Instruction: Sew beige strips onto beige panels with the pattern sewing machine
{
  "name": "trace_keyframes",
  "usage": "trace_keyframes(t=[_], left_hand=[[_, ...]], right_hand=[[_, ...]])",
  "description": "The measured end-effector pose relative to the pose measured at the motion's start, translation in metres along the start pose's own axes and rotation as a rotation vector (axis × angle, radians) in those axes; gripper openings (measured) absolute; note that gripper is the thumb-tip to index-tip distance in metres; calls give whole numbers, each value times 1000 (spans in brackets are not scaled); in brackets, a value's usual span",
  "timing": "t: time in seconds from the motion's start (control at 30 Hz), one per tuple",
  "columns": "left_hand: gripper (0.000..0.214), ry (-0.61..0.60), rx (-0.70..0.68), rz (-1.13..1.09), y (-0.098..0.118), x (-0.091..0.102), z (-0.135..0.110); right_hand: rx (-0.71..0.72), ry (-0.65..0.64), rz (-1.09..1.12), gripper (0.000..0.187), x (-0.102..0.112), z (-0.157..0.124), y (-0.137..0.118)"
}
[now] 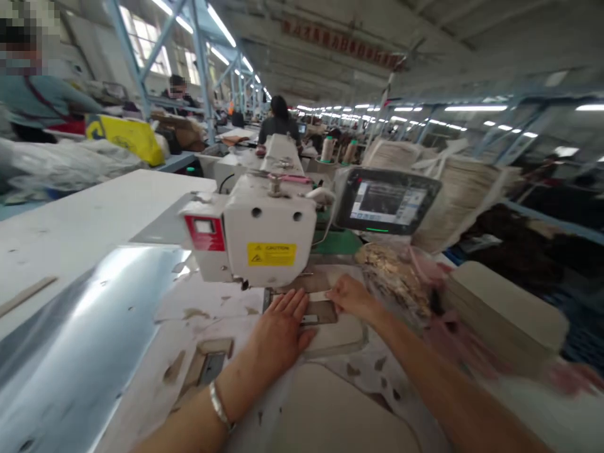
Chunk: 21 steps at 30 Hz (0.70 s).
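Note:
My left hand [285, 327], a silver bangle on its wrist, lies flat with fingers stretched out over the work below the sewing machine head [268, 233]. My right hand [352, 297] is closed in a pinch at the right end of a narrow pale strip [319, 295]. Just below the strip is a brown rectangular opening [324, 312] in a beige rounded panel [337, 336]. A white sewing template [212, 305] with cut-outs spreads around the work. The strip's left end is hidden under my left fingers.
A control screen [389, 201] stands behind my right hand. Beige panels [512, 302] are stacked at right, near a plastic bag of brown scraps [396, 274]. A shiny metal plate [104, 333] covers the left side. Several people work farther back.

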<state>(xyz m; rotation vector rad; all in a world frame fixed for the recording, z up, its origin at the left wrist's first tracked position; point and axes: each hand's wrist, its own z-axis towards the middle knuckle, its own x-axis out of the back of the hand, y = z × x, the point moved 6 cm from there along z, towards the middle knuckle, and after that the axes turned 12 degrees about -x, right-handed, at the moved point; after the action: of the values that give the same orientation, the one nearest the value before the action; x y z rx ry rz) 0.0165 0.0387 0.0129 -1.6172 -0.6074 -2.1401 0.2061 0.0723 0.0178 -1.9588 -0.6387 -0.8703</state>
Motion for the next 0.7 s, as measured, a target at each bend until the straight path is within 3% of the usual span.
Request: trace_keyframes(t=[0.13,0.33,0.7], left_hand=[[62,-24,-22,28,2,-1,6],[56,-7,-78,-10,15,-6,27],[60,-31,-57,-90,20,-6,29]], right_hand=[[-18,1,-35,14,4,-1,-3],[-39,-115,-11,34,1,-6,-11],[-145,-275,-134,31,5,9,-10]])
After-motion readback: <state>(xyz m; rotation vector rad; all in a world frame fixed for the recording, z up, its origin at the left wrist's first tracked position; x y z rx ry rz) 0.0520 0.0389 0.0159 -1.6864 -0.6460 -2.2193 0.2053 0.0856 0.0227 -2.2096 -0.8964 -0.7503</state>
